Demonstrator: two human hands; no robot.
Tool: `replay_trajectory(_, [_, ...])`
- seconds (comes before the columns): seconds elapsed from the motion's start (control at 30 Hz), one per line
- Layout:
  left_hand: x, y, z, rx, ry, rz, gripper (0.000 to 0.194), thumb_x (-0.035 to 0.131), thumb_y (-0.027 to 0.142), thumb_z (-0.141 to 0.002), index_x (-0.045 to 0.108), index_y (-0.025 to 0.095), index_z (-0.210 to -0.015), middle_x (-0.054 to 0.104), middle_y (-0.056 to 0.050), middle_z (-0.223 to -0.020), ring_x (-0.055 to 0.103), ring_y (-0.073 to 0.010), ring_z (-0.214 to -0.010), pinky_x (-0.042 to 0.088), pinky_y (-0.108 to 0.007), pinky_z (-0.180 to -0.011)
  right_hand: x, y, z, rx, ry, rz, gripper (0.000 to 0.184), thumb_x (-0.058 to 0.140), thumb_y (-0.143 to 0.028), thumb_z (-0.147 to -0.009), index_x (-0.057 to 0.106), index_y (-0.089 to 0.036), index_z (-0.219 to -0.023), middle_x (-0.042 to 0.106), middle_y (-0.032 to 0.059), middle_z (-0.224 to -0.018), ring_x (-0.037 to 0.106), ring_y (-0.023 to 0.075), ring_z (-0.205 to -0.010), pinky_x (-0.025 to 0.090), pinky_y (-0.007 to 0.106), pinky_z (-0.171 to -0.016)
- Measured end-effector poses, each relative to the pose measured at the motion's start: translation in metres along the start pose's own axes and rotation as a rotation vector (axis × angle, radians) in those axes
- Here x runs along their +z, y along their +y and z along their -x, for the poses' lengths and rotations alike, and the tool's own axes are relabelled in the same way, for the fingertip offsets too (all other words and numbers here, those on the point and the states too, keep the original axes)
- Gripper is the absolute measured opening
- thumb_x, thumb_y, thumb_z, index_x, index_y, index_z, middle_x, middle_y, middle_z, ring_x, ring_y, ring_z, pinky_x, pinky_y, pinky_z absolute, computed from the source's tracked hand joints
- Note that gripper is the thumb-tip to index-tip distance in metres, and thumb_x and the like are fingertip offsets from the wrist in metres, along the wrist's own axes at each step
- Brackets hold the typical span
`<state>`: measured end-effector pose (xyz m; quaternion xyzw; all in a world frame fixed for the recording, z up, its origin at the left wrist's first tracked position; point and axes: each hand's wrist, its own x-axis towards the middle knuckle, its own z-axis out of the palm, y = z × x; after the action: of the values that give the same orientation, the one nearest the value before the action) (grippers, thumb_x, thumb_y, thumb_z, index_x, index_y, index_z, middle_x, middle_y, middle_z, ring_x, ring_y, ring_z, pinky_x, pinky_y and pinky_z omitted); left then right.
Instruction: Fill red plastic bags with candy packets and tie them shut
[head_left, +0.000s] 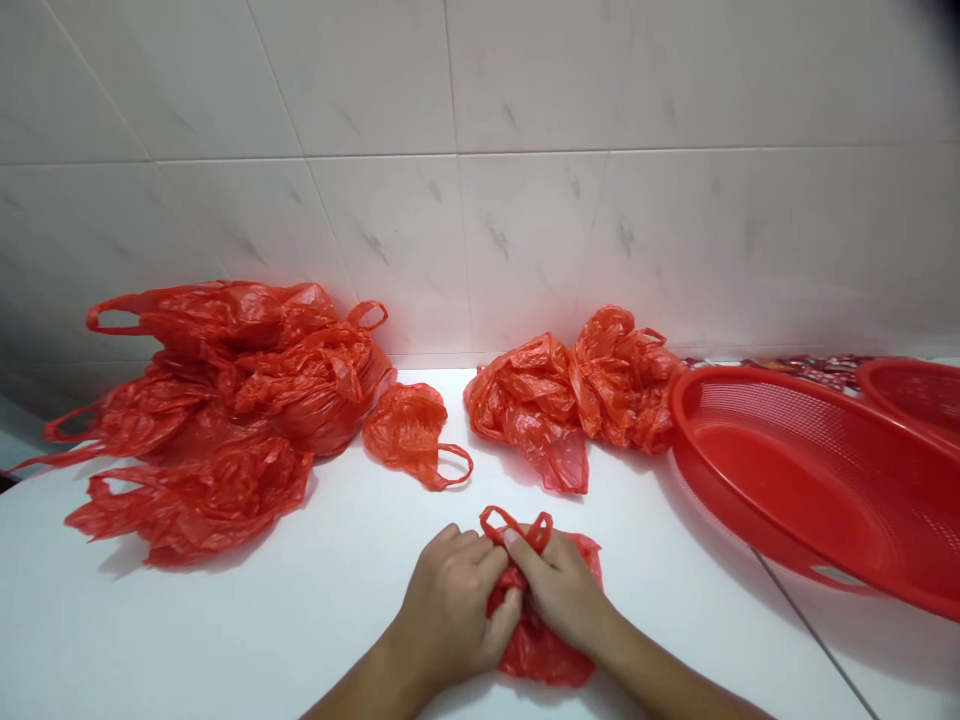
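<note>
Our left hand point(450, 610) and right hand point(559, 590) gripped a red plastic bag point(541, 655), fingers bunched tightly over its gathered middle, its handles point(517, 522) kept up clear. The bag lay on the white counter point(187, 640), below the other crumpled bags point(202, 400).

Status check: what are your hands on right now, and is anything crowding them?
Left hand and right hand gripping crumpled red plastic bag, handles up. Other red bags ahead, red plastic basket right, neither touching the hands.
</note>
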<state>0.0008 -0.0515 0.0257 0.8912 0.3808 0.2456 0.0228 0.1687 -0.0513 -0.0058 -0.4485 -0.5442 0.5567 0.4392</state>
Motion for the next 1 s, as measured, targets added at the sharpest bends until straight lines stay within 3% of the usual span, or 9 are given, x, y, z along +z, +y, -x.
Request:
replay_trajectory(0.1, [0.000, -0.008, 0.000, -0.177, 0.088, 0.145, 0.009, 0.062, 0.028, -0.089, 0.054, 0.023, -0.086, 0.065, -0.001, -0.073, 0.059, -0.0202, -0.065, 0.043, -0.034, -0.066, -0.009, -0.001, -0.003, 0.096, -0.096, -0.158, 0.072, 0.046, -0.076, -0.102, 0.045, -0.022, -0.054, 0.040, -0.0048, -0.043, 0.042, 0.0108, -0.043, 0.035, 0.024, -0.049])
replay_trajectory(0.23, [0.003, -0.014, -0.001, -0.429, -0.017, 0.495, 0.030, 0.061, 0.022, -0.088, 0.056, 0.024, -0.117, 0.067, 0.003, -0.080, 0.065, -0.0201, -0.072, 0.049, -0.032, -0.071, -0.020, -0.005, -0.005, 0.040, -0.179, -0.307, 0.075, 0.043, -0.083, -0.098, 0.064, -0.018, -0.067, 0.054, -0.0023, -0.049, 0.046, 0.0094, -0.044, 0.041, 0.023, -0.053])
replay_trajectory(0.43, [0.000, -0.013, -0.008, -0.502, -0.131, 0.912, 0.013, 0.059, 0.014, -0.083, 0.067, 0.020, -0.091, 0.073, -0.001, -0.089, 0.066, -0.0196, -0.084, 0.050, -0.030, -0.082, -0.033, -0.016, -0.003, -0.110, -0.335, -0.210, 0.072, 0.041, -0.074, -0.105, 0.079, -0.017, -0.083, 0.062, 0.0014, -0.059, 0.055, 0.0131, -0.053, 0.047, 0.026, -0.060])
replay_trajectory(0.5, [-0.002, -0.015, -0.010, -0.527, -0.140, 0.976, 0.005, 0.063, 0.020, -0.087, 0.066, 0.019, -0.083, 0.068, 0.000, -0.081, 0.061, -0.0170, -0.077, 0.048, -0.027, -0.076, -0.037, -0.020, -0.003, -0.214, -0.303, -0.072, 0.054, 0.055, -0.062, -0.105, 0.082, -0.019, -0.086, 0.068, 0.0037, -0.072, 0.062, 0.0153, -0.065, 0.051, 0.028, -0.069])
replay_trajectory(0.6, [-0.004, -0.019, -0.010, -0.545, -0.183, 1.141, 0.018, 0.075, 0.032, -0.087, 0.067, 0.017, -0.082, 0.064, 0.001, -0.078, 0.057, -0.0146, -0.074, 0.045, -0.024, -0.072, -0.040, -0.019, -0.003, -0.405, -0.204, 0.179, 0.021, 0.067, -0.037, -0.101, 0.085, -0.025, -0.103, 0.072, 0.0055, -0.090, 0.068, 0.0181, -0.080, 0.054, 0.030, -0.076])
replay_trajectory(0.7, [-0.003, -0.021, -0.010, -0.606, -0.231, 1.445, 0.030, 0.080, 0.044, -0.085, 0.068, 0.017, -0.091, 0.068, -0.001, -0.080, 0.061, -0.0150, -0.072, 0.045, -0.024, -0.070, -0.041, -0.009, -0.005, -0.603, -0.098, 0.375, 0.028, 0.062, -0.020, -0.099, 0.083, -0.027, -0.116, 0.071, 0.0071, -0.093, 0.068, 0.0182, -0.078, 0.055, 0.030, -0.070])
replay_trajectory(0.8, [-0.003, -0.019, -0.011, -0.717, -0.242, 1.683, 0.047, 0.062, 0.064, -0.096, 0.070, 0.019, -0.105, 0.070, -0.004, -0.078, 0.065, -0.0184, -0.069, 0.051, -0.031, -0.073, -0.039, -0.002, -0.006, -0.788, 0.009, 0.526, 0.034, 0.058, -0.013, -0.097, 0.082, -0.027, -0.117, 0.069, 0.0075, -0.091, 0.065, 0.0190, -0.078, 0.054, 0.031, -0.068])
replay_trajectory(0.87, [-0.002, -0.018, -0.011, -0.744, -0.257, 1.711, 0.051, 0.054, 0.066, -0.100, 0.071, 0.019, -0.111, 0.071, -0.004, -0.078, 0.067, -0.0196, -0.069, 0.053, -0.034, -0.076, -0.037, -0.001, -0.005, -0.859, 0.039, 0.578, 0.032, 0.060, -0.013, -0.097, 0.082, -0.028, -0.114, 0.070, 0.0070, -0.089, 0.064, 0.0193, -0.078, 0.054, 0.032, -0.069])
replay_trajectory(1.0, [0.002, -0.017, -0.011, -0.712, -0.313, 1.592, 0.040, 0.074, 0.054, -0.094, 0.073, 0.014, -0.088, 0.070, -0.004, -0.074, 0.063, -0.0153, -0.067, 0.047, -0.026, -0.069, -0.034, -0.004, -0.004, -0.921, 0.022, 0.605, 0.030, 0.060, -0.022, -0.102, 0.078, -0.028, -0.125, 0.071, 0.0075, -0.094, 0.064, 0.0189, -0.078, 0.054, 0.032, -0.068])
